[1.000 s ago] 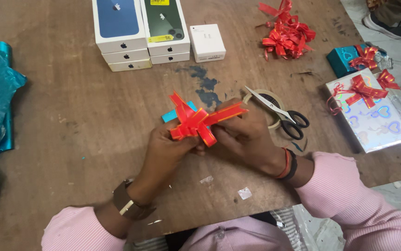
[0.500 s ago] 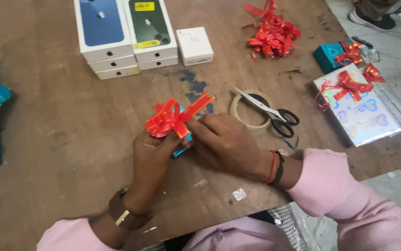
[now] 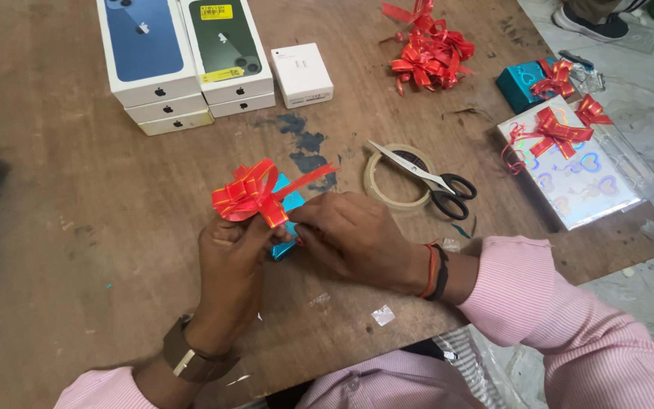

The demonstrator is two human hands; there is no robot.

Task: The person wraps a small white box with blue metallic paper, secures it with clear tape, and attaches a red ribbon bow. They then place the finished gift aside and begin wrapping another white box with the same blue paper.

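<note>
Ribbon bow (image 3: 249, 195), red, sits mid-frame on a small teal box (image 3: 287, 203); my left hand (image 3: 230, 250) pinches it underneath while my right hand (image 3: 350, 235) grips the box's edge.

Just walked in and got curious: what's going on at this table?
A person in pink sleeves holds a red bow against a small teal box. The left hand grips the bow from below; the right hand pinches at its ribbon. Nearby lie scissors on a tape roll, more bows, stacked boxes and a silver gift already bearing a bow.
</note>
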